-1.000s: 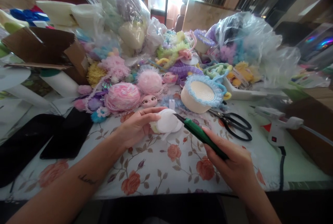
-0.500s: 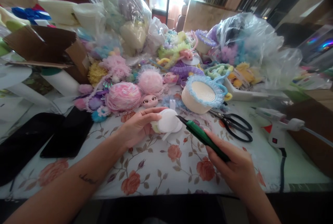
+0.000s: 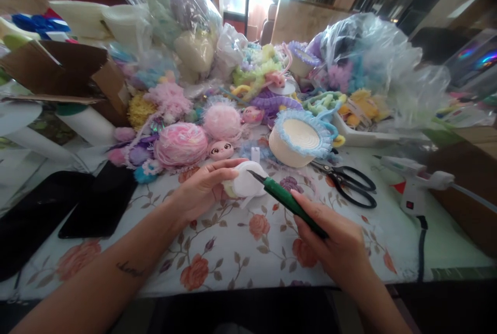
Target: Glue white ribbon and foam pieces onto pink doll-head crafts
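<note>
My left hand (image 3: pixel 205 186) is closed round the edge of a white round piece (image 3: pixel 245 183), a flat disc with a thin strip hanging from its lower side. In my right hand (image 3: pixel 330 230) is a green utility knife (image 3: pixel 289 201), its dark blade pointing up and left. The blade tip lies over the white disc's face; I cannot tell whether it touches. Just beyond the disc are a doll's head (image 3: pixel 220 150) and a small white tag (image 3: pixel 255 154). A cream basket with blue frilled trim (image 3: pixel 298 140) stands behind the knife.
Black-handled scissors (image 3: pixel 353 185) and a glue gun (image 3: pixel 413 186) with a cord lie to the right. On the left are a black phone (image 3: pixel 97 204), a pink yarn ball (image 3: pixel 181 144) and a cardboard box (image 3: pixel 58 72). Plastic bags (image 3: pixel 373 59) and soft pieces crowd the back.
My right hand has moved left with the knife, bringing the blade from beside the white disc to over its face. My left hand keeps hold of the disc.
</note>
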Motion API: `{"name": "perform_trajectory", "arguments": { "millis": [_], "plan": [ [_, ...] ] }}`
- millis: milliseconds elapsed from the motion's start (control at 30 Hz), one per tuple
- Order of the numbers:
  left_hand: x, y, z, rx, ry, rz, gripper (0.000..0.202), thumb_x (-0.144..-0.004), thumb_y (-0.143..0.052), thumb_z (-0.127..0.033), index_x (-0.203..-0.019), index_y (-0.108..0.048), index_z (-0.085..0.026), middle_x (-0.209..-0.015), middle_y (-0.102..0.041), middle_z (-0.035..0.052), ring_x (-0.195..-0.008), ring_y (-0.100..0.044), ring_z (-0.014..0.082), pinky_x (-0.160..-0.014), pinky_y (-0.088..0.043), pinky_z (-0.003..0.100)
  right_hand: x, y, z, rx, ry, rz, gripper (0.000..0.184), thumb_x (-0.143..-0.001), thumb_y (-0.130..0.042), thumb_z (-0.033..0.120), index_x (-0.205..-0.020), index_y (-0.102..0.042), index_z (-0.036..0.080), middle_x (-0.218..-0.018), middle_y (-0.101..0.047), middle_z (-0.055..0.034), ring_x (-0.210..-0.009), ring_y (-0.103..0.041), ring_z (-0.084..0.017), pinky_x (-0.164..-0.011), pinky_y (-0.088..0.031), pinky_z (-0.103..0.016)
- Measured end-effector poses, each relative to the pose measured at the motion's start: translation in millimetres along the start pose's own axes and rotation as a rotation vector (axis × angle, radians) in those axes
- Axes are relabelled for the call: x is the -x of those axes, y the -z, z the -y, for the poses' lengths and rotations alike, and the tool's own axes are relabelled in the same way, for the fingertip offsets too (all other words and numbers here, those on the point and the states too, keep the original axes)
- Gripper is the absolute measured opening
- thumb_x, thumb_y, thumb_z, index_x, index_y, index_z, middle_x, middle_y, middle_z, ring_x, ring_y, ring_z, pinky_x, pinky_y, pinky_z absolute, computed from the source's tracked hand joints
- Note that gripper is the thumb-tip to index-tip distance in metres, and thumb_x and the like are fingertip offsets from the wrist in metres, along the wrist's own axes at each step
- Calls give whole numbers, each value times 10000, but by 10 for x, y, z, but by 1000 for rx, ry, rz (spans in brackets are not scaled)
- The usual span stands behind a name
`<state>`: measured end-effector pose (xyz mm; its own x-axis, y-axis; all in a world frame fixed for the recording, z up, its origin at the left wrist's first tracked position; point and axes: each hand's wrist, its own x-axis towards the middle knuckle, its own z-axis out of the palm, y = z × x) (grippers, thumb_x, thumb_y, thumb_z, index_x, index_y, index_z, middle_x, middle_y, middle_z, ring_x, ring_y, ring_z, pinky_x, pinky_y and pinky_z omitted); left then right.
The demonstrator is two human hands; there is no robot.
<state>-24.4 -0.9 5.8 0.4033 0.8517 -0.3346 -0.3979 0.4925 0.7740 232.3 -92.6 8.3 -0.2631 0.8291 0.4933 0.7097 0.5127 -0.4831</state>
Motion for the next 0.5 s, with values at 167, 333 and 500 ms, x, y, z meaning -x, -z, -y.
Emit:
{"name": "perform_trajectory", "arguments": {
  "millis": [167, 333, 500],
  "plan": [
    [6, 14, -34, -45, -47, -39, 427, -719, -799, -218, -1134, -740, -141, -1000, -753, 102, -716, -687, 189, -570, -578, 252, 128, 127, -67, -8, -27, 94, 497, -934, -558, 130, -1409, -563, 277, -1044, -767, -38, -855, -756, -187, -667, -617, -228],
    [6, -8, -17, -18, -30, -3, 395, -734, -787, -205, -1121, -744, -138, -1014, -753, 106, -749, -699, 188, -615, -583, 248, 81, 148, 24, -26, -35, 48, 494, -923, -558, 125, -1394, -583, 276, -958, -774, -29, -837, -756, -194, -670, -619, -236],
    [12, -3, -3, -19, -28, 5, 403, -724, -802, -221, -1114, -748, -137, -995, -755, 102, -733, -695, 185, -613, -585, 252, -5, 28, 50, -65, -41, 40, 476, -923, -571, 127, -1384, -592, 243, -906, -766, -25, -755, -747, -166, -626, -603, -207]
  ]
}}
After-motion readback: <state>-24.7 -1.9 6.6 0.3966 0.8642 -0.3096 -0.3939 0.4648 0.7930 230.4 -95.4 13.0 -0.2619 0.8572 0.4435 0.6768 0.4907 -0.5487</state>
